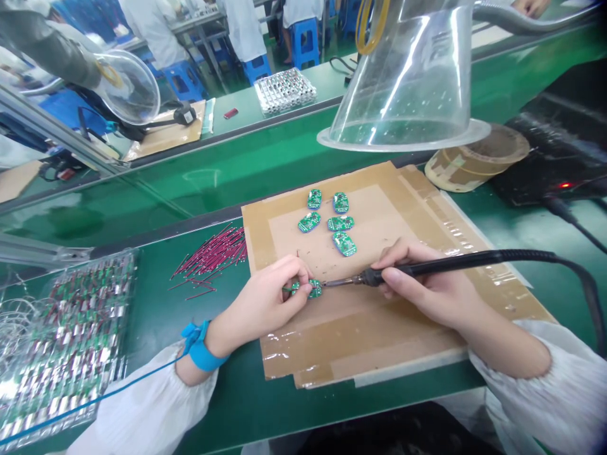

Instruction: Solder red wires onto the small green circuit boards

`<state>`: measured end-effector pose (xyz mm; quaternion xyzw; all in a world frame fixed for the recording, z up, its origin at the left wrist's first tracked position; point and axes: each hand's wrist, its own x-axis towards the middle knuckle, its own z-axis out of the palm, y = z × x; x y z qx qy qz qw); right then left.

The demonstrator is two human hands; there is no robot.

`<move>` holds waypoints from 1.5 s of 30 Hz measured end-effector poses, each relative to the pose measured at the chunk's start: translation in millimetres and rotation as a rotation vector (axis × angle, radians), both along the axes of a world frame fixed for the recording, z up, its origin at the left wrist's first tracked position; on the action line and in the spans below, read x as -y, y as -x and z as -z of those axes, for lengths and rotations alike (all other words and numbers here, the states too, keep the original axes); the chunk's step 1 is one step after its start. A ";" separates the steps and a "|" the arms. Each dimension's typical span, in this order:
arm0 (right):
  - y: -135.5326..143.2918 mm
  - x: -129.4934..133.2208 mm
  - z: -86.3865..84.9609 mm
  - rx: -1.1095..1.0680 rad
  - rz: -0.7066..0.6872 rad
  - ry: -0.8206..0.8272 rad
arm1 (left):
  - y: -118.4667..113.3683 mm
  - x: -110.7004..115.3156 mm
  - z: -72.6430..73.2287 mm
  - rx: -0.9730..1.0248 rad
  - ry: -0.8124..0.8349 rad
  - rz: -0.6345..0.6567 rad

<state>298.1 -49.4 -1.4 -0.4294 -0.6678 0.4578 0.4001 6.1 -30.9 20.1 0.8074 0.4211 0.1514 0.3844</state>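
My left hand (279, 291) pinches a small green circuit board (315, 289) just over the taped cardboard (360, 341). A blue wrist strap (203, 347) is round that wrist. Closed round the black handle of a soldering iron (374, 276) is my right hand (422, 278); the iron's metal tip reaches the board's right edge. Whether a wire is also between my left fingers is too small to tell. Farther up the cardboard lie several more green circuit boards (341, 223), apart from both hands. A pile of thin dark red wires (213, 256) lies left of the cardboard.
A tray packed with boards and metal parts (71, 335) stands at the left. Overhead hangs a clear funnel hood (403, 82). A tape-covered round container (474, 158) and a black device with a red light (559, 145) are at the right. People in white sit beyond the divider.
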 end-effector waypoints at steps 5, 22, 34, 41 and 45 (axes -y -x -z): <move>-1.1 -0.2 0.9 0.034 -0.016 -0.006 | -0.6 1.1 1.4 0.012 -0.012 -0.002; -0.5 -1.1 2.7 0.084 -0.008 -0.045 | -6.3 2.1 3.5 0.022 0.004 -0.083; 0.3 0.6 -1.0 -0.021 0.034 -0.017 | -4.9 1.4 2.1 0.040 0.057 -0.095; -1.0 -0.1 1.9 -0.058 0.075 0.004 | -3.7 0.6 4.4 0.020 0.067 -0.088; 0.1 -0.6 1.7 -0.110 0.151 0.031 | 4.7 -5.0 -4.2 -0.014 0.072 -0.018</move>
